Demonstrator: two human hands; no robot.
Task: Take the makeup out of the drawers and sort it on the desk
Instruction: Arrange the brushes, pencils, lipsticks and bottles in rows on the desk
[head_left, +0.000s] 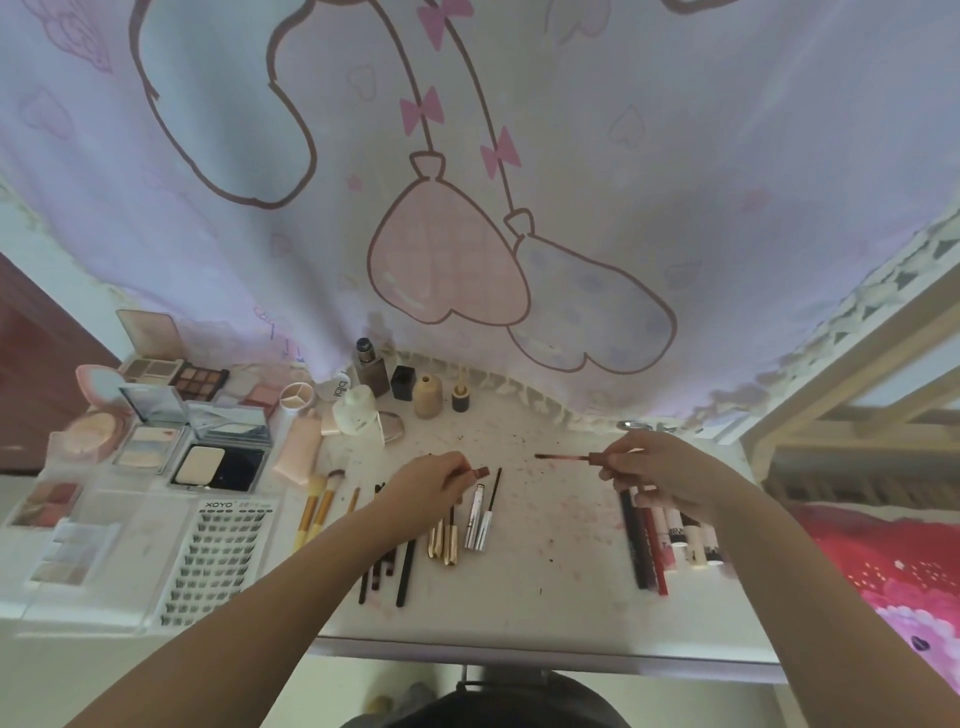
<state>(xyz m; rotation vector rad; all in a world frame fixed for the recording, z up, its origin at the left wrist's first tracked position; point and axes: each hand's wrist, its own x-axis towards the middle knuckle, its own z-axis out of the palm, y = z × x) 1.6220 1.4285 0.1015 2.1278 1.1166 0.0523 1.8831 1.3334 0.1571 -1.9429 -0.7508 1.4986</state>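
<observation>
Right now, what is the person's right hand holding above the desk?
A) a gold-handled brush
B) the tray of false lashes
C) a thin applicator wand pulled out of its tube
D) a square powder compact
C: the right hand pinches a thin reddish applicator wand pointing toward the left hand, which grips the small reddish tube.

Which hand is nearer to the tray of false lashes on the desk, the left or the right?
Left. The left hand, with a small tube in its grip, is just right of the lash tray. The right hand, holding a wand, is much farther right across the desk.
</observation>
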